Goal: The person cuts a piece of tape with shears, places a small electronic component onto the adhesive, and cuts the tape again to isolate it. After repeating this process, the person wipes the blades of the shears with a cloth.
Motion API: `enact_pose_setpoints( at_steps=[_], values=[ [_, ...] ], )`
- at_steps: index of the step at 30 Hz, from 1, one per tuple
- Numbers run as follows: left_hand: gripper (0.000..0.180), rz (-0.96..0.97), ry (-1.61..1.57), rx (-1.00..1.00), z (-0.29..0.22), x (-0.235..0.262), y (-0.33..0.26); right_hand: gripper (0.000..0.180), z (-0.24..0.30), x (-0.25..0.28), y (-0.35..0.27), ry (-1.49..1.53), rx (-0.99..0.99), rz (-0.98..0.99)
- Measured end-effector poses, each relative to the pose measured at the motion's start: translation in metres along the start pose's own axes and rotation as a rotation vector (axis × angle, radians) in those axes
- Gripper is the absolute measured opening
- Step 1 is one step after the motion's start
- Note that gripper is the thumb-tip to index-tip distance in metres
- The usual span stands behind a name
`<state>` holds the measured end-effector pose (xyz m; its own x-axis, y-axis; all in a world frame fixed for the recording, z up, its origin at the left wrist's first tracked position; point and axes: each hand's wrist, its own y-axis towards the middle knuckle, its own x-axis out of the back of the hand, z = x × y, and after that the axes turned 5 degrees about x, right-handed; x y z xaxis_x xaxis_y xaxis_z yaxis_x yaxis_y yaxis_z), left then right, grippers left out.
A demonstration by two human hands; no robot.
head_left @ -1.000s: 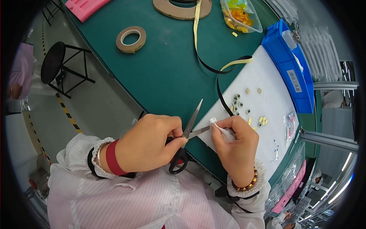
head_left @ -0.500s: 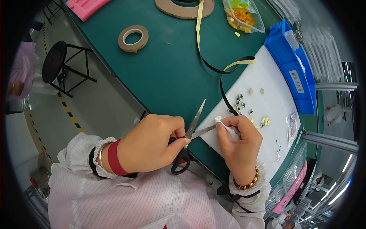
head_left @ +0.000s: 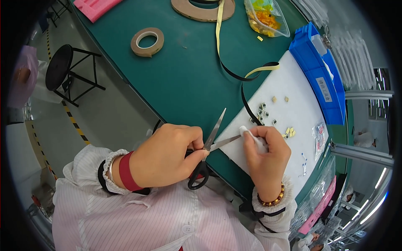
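My left hand (head_left: pixel 167 157) grips a pair of scissors (head_left: pixel 216 127) around the pivot and handles, the black loops hanging below. The blades are spread, one pointing away from me, the other toward my right hand (head_left: pixel 269 157). Pinched in my right fingers is a crumpled white wipe (head_left: pixel 260 144), at the tip of that second blade. Just beyond, a black tape strip with yellow backing (head_left: pixel 247 106) runs down onto a white sheet (head_left: pixel 299 83). Small square dark-topped parts (head_left: pixel 262 109) and yellow pieces (head_left: pixel 290 131) lie on the sheet.
On the green table (head_left: pixel 184 83) are a tan tape roll (head_left: pixel 142 51), a larger roll (head_left: pixel 180 9), a clear tub of orange and yellow bits (head_left: pixel 268 23) and a pink block (head_left: pixel 94 8). A blue bin (head_left: pixel 312 67) borders the sheet. A black stool (head_left: pixel 58 69) stands left.
My right hand has slid slightly right with the wipe, toward the blade's tip, showing more of the blade. My left hand and the scissors hold nearly still.
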<state>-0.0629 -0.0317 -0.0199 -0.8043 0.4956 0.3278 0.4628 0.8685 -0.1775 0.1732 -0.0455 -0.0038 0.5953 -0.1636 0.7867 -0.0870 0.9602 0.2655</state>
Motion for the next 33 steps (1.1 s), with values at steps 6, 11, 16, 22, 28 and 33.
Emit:
enact_pose_setpoints(
  at_steps=[6,11,16,22,28,33],
  values=[
    [0.014,-0.001,-0.022,0.009,-0.001,-0.001,-0.001,0.012,0.004,-0.002,-0.001,0.041,0.005,0.048],
    [0.014,0.006,-0.005,0.011,0.000,0.000,0.001,0.012,0.005,0.000,-0.001,0.056,-0.007,0.031],
    [0.014,0.008,-0.028,0.017,-0.002,0.000,-0.001,0.012,0.008,0.001,0.002,0.094,-0.081,0.084],
    [0.015,0.002,-0.027,0.026,0.001,-0.001,0.000,0.012,-0.006,0.002,0.004,-0.013,-0.003,-0.004],
    [0.015,-0.004,-0.005,-0.012,-0.001,-0.002,-0.001,0.012,0.008,0.003,0.001,0.087,-0.053,0.109],
    [0.015,0.008,-0.021,0.026,-0.001,-0.001,0.000,0.013,-0.006,0.004,0.004,-0.005,-0.024,0.034]
  ],
)
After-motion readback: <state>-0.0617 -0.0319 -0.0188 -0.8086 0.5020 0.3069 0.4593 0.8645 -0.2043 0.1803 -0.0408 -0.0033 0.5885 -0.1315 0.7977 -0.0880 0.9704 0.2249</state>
